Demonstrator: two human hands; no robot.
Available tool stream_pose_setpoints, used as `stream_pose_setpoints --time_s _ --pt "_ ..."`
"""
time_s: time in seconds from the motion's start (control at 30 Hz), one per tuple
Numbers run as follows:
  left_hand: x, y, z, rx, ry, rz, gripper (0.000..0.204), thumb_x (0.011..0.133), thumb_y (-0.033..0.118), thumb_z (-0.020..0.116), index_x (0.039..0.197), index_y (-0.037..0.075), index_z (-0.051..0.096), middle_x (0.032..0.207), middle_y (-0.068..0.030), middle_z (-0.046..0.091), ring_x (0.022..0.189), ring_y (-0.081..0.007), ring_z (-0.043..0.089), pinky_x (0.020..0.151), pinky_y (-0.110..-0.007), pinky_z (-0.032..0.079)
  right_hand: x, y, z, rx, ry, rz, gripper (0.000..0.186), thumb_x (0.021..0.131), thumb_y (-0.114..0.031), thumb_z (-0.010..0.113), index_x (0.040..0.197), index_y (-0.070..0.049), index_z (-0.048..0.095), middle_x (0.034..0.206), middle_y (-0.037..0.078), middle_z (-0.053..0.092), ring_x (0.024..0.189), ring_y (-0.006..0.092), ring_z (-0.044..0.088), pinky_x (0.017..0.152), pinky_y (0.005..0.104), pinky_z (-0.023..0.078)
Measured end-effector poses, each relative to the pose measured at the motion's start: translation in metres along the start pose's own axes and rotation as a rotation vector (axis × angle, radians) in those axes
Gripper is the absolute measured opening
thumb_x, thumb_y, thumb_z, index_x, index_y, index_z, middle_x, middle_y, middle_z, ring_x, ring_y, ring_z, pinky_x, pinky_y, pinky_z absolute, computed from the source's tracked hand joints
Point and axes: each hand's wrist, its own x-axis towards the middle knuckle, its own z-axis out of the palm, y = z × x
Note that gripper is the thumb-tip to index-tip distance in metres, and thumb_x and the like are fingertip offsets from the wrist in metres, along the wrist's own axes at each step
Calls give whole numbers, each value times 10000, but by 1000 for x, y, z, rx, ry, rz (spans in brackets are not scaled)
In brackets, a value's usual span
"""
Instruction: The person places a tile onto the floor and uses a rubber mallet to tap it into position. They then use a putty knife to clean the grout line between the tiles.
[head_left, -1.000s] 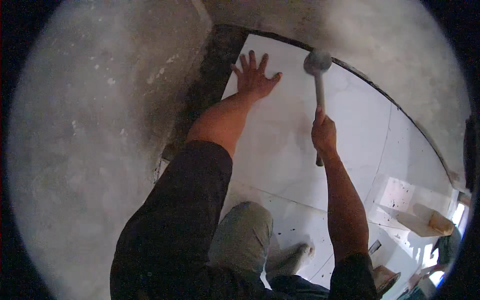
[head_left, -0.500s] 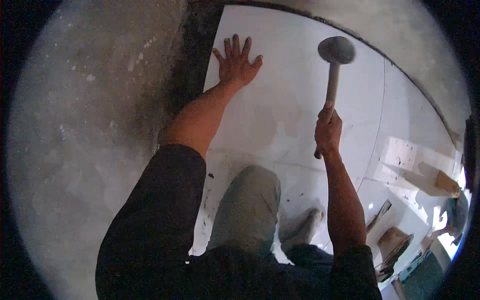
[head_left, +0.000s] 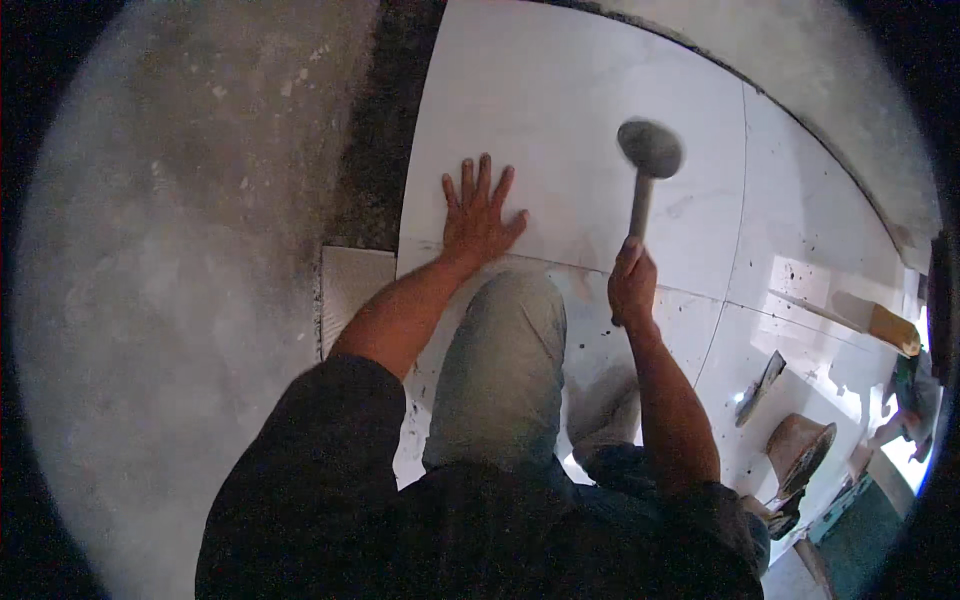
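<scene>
A large white floor tile (head_left: 560, 90) lies in front of me beside a dark strip of floor. My left hand (head_left: 480, 220) rests on it, palm down with the fingers spread, close to the tile's near joint. In my right hand (head_left: 633, 285) is the handle of a rubber mallet (head_left: 650, 148), gripped near its lower end. The mallet's dark rounded head points away from me over the right part of the tile. Whether the head touches the tile I cannot tell.
Rough grey concrete (head_left: 180, 320) spreads to the left, with a small pale tile piece (head_left: 355, 285) at the tiled edge. On the right are a trowel (head_left: 762, 388), a bucket (head_left: 798, 448) and a yellowish block (head_left: 893, 330). A grey wall (head_left: 820, 90) borders the far side.
My left hand has slid nearer to me over the tile, still spread. The mallet has come nearer and slightly left. My view has shifted too, baring the small tile piece at left.
</scene>
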Motion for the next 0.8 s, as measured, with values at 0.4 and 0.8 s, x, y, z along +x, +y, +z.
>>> stream_pose_setpoints --time_s 0.4,0.8 --pt "-24 3 -1 -157 -51 93 1033 673 832 456 1476 224 226 1528 -223 51 1401 -440 -2 1037 -691 -47 -46 71 24 89 69 -37 452 990 -382 346 789 1 477 637 171 508 573 321 488 559 417 409" --pt "-22 6 0 -152 -91 45 1034 634 843 483 1474 300 216 1547 -176 12 1412 -406 -59 1013 -715 -70 -70 69 32 476 104 341 476 993 -397 333 718 -35 473 531 66 432 496 202 450 476 367 379"
